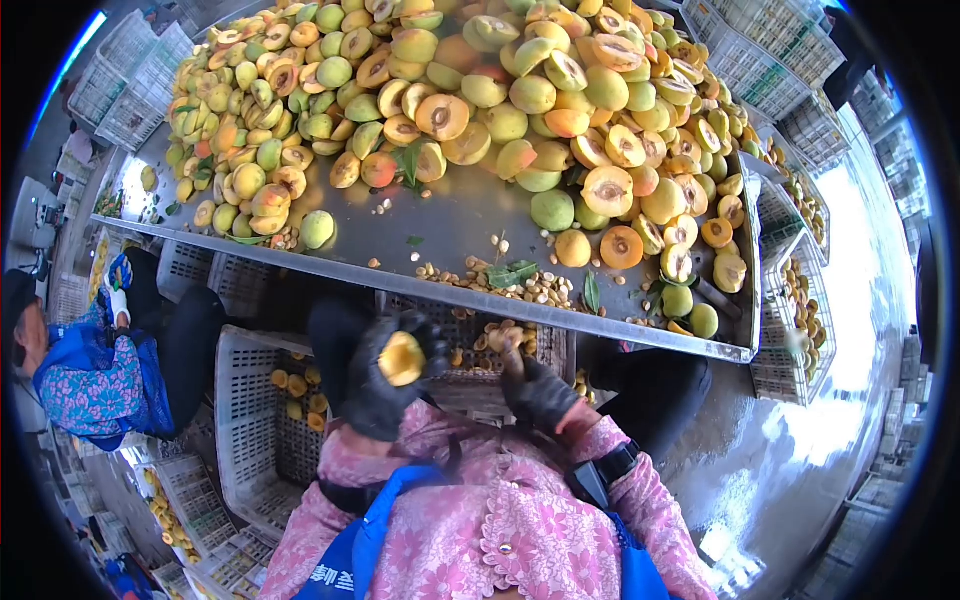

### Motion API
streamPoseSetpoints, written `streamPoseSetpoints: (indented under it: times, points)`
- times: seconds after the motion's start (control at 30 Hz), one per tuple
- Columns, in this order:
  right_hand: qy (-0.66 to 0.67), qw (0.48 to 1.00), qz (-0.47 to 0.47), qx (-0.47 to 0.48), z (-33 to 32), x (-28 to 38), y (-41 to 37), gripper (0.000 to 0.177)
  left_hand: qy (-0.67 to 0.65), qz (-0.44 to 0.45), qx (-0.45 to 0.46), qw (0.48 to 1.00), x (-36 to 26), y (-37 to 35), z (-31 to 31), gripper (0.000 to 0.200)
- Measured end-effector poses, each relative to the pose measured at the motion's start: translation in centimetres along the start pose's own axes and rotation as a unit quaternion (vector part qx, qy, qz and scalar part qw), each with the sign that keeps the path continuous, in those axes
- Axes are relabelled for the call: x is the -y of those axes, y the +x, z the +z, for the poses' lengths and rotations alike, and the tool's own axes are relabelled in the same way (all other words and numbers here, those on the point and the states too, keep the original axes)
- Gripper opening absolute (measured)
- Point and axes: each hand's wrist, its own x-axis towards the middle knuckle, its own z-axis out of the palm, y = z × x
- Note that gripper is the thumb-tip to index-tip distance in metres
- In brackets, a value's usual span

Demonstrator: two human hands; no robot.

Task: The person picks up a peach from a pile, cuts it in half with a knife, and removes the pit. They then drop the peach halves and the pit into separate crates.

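My left hand [392, 385], in a dark glove, is wrapped round a yellow peach half [402, 359] whose hollow cut side faces up. To its right, my right hand [541, 395], also gloved, is closed with its fingers pointing away from me. A blurred light-brown piece sticks out past those fingers; I cannot tell what it is. Both hands are in front of the metal table [400, 225], above a plastic crate [555, 350] with cut fruit in it. On the table lies a big heap of whole and halved peaches [470, 110], with loose pits [515, 285] near the front edge.
A light crate [245, 430] holding peach halves stands left of my legs. More crates of fruit [795, 320] stand right of the table. Another person [100, 375] in a blue apron sits at the left. Stacked crates [770, 50] rise behind; the floor [740, 470] at right looks wet.
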Motion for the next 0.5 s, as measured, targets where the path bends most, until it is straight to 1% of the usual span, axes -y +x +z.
streamPoseSetpoints:
  times: [0.03,0.07,0.1,0.13,0.17,0.2,0.23,0.27,0.37,0.43,0.5]
  points:
    - [-0.298,0.954,-0.022,-0.023,-0.3,-3.2,1.9,0.058,0.148,0.126,0.020,0.981,-1.2,-1.3,-0.4,0.027]
    - [-0.443,0.894,0.033,0.051,-0.9,-3.8,2.2,0.063,0.328,0.261,-0.010,0.908,-2.5,-2.6,-0.8,0.025]
    - [-0.443,0.893,0.057,0.053,-0.7,-3.6,1.7,0.062,0.451,0.374,-0.077,0.807,-3.7,-3.9,-1.2,0.025]
    - [-0.444,0.891,0.080,0.055,-0.5,-3.0,1.1,0.062,0.251,0.320,-0.120,0.906,-6.3,-4.7,-2.3,0.027]
    - [-0.445,0.888,0.103,0.056,-0.4,-2.5,0.5,0.062,0.313,0.302,-0.096,0.895,-9.2,-5.5,-5.3,0.032]
    - [-0.444,0.888,0.107,0.053,-0.4,-2.9,0.4,0.061,0.528,0.351,-0.227,0.739,-10.8,-6.0,-6.7,0.032]
    - [-0.443,0.889,0.103,0.050,-0.4,-3.3,0.4,0.061,0.630,0.347,-0.271,0.640,-11.6,-6.3,-8.0,0.029]
    - [-0.440,0.892,0.093,0.044,-0.4,-3.8,0.4,0.061,0.720,0.334,-0.308,0.525,-12.1,-6.3,-7.8,0.026]
    - [-0.431,0.900,0.062,0.026,-0.5,-5.0,0.7,0.060,0.698,0.446,-0.182,0.530,-11.5,-2.4,-2.5,0.024]
    - [-0.427,0.902,0.054,0.017,-0.5,-5.6,0.7,0.059,0.765,0.491,-0.074,0.411,-11.0,1.7,1.1,0.022]
    - [-0.425,0.904,0.047,0.007,-0.6,-6.2,0.7,0.058,0.681,0.472,0.007,0.559,-9.6,6.4,5.6,0.027]
